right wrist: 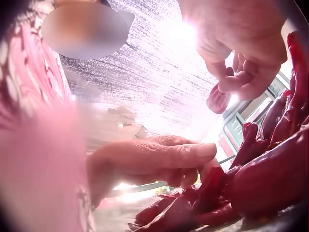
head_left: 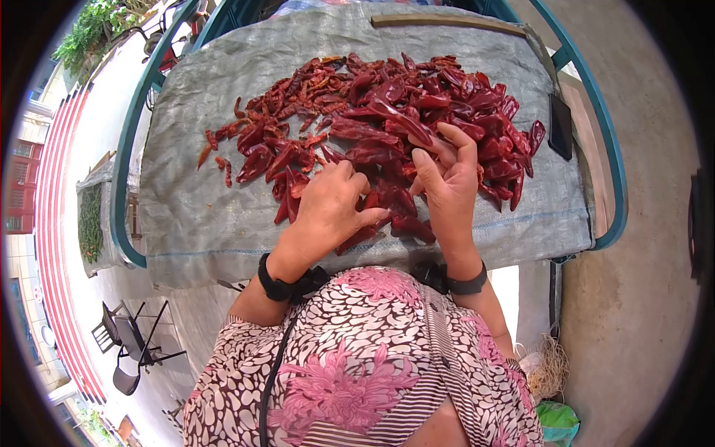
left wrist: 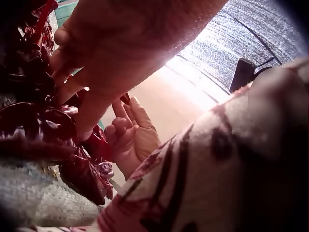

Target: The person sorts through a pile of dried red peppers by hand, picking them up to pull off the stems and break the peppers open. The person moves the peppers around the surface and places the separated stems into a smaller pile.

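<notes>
Dried red peppers (head_left: 372, 134) lie in a broad pile on a grey woven sheet (head_left: 194, 149). My left hand (head_left: 331, 200) reaches palm down into the near side of the pile, thumb out to the right; peppers hide some of its fingertips. In the right wrist view the left hand (right wrist: 154, 157) touches a pepper (right wrist: 212, 186). My right hand (head_left: 450, 175) is turned palm up at the pile's right front. Seen from the right wrist, this hand (right wrist: 244, 58) holds one dark red pepper (right wrist: 218, 99) in its bent fingers, above the pile.
A black phone (head_left: 560, 127) lies at the sheet's right edge, and a wooden strip (head_left: 447, 24) along the far edge. Blue-green metal rails (head_left: 607, 164) flank the sheet. Smaller, shrivelled peppers (head_left: 290, 97) spread at the back left. Black chairs (head_left: 138, 339) stand at lower left.
</notes>
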`<state>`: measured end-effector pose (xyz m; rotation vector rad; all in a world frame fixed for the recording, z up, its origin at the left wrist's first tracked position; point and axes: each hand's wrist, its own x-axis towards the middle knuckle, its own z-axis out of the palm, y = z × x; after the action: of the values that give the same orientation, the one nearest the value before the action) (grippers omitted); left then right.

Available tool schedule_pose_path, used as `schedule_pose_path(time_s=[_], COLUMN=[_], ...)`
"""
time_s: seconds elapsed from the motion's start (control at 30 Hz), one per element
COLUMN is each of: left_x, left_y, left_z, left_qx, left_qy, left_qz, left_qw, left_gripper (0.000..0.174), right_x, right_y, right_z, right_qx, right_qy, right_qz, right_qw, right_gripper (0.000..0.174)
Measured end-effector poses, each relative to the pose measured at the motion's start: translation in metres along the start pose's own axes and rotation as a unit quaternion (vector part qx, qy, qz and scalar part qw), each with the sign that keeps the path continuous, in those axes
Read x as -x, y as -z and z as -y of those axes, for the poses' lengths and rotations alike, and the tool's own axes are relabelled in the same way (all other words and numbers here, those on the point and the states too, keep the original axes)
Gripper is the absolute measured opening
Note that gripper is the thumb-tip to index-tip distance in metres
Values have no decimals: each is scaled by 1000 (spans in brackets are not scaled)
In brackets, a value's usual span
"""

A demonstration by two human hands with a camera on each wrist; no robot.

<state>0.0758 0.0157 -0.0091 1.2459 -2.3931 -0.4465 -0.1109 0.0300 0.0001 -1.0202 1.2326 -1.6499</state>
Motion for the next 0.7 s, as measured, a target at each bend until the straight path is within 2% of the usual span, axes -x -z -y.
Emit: schedule_pose_path(time_s=[0.07, 0.2, 0.3, 0.33, 0.37, 0.43, 0.6, 0.7], left_x=[0, -1, -1, -1, -2, -2, -4, -3], left_y=[-3, 4, 12, 11, 9, 9, 8, 11], left_z=[1, 2, -4, -3, -2, -2, -6, -9], left_qx=[-18, 51, 139, 167, 195, 226, 287, 205], left_qy=[-16, 12, 43, 40, 37, 28, 32, 84], left_qz=[1, -36, -22, -29, -36, -39, -40, -80], left_qw=[1000, 998, 989, 985, 979, 973, 957, 972], left_gripper=[25, 19, 16, 15, 14, 12, 16, 22], right_x=[1, 4, 7, 10, 12, 14, 13, 7], right_y=[0, 16, 21, 16, 14, 10, 15, 19], right_z=[-3, -6, -7, -2, -1, -8, -3, -2], right_qx=[-3, 123, 227, 256, 269, 225, 255, 269], right_qy=[11, -36, -8, 31, 12, 82, 60, 85], right_qz=[14, 76, 196, 207, 230, 216, 193, 153], right_qw=[1000, 989, 954, 944, 935, 947, 946, 947], right_gripper=[39, 23, 27, 29, 27, 20, 13, 17])
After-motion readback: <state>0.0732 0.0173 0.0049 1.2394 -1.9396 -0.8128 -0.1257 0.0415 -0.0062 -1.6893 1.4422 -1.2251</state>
